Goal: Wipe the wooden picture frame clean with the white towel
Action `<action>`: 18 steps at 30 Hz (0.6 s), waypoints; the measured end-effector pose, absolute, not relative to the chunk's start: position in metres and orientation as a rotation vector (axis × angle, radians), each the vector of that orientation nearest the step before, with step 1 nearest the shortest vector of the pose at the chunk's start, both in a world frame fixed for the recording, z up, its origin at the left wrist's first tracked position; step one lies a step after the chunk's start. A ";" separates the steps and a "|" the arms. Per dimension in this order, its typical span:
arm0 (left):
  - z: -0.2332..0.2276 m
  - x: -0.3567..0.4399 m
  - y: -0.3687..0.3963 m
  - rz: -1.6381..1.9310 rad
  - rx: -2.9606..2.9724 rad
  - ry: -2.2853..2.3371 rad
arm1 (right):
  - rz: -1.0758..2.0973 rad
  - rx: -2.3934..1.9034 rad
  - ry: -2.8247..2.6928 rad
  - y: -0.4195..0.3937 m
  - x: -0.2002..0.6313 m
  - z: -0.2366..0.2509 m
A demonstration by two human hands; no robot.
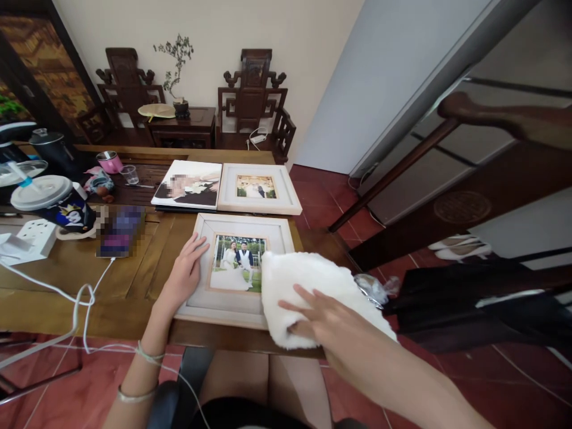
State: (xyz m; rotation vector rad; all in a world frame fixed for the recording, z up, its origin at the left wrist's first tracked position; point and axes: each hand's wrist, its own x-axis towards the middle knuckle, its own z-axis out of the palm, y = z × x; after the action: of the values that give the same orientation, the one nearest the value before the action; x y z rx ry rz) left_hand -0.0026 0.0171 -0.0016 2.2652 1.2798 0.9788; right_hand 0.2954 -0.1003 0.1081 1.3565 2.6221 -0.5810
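Note:
A pale picture frame (236, 313) with a photo of a couple lies flat at the table's front edge. My left hand (185, 271) holds its left side, the fingers over the border; where the thumb sits is hard to see. Over the frame's right part lies a white fluffy cloth (308, 268), covering that border and hanging past the table's edge. My right hand (308, 316) grips the cloth, fingers partly spread on top and partly sunk into a fold.
Behind are another framed photo (286, 187) and a photo panel (196, 170). On the left stand a lidded cup (67, 202), a charging phone (120, 232), a power strip (33, 238) and loose cables (87, 298). A wooden chair (447, 196) stands right, beside crumpled clear plastic (378, 289).

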 end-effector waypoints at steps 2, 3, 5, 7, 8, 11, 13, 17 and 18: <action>-0.002 -0.003 0.018 0.971 2.267 1.273 | -0.646 1.338 2.637 -0.103 0.295 0.114; -0.002 -0.004 0.018 0.965 2.271 1.270 | -0.659 1.354 2.636 -0.099 0.294 0.115; -0.001 -0.004 0.018 0.958 2.283 1.263 | -0.641 1.423 2.619 -0.083 0.294 0.114; 0.000 -0.004 0.017 0.951 2.292 1.253 | -0.551 1.519 2.614 -0.058 0.294 0.106; 0.001 -0.004 0.017 0.949 2.292 1.250 | -0.484 1.564 2.626 -0.043 0.295 0.099; 0.004 -0.003 0.015 0.955 2.276 1.254 | -0.261 1.699 2.680 -0.002 0.297 0.077; 0.004 -0.002 0.014 0.974 2.258 1.265 | -0.147 1.741 2.700 0.014 0.296 0.067; 0.003 -0.001 0.013 0.999 2.247 1.280 | -0.094 1.671 2.675 0.005 0.289 0.064; 0.002 -0.002 0.014 0.996 2.251 1.281 | -0.124 1.644 2.656 -0.006 0.288 0.067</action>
State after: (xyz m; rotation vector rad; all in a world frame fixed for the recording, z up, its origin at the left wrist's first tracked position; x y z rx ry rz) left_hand -0.0016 0.0138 0.0022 2.2509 1.2808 0.9957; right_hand 0.2879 -0.0057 0.0672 1.6445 2.6563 -0.1244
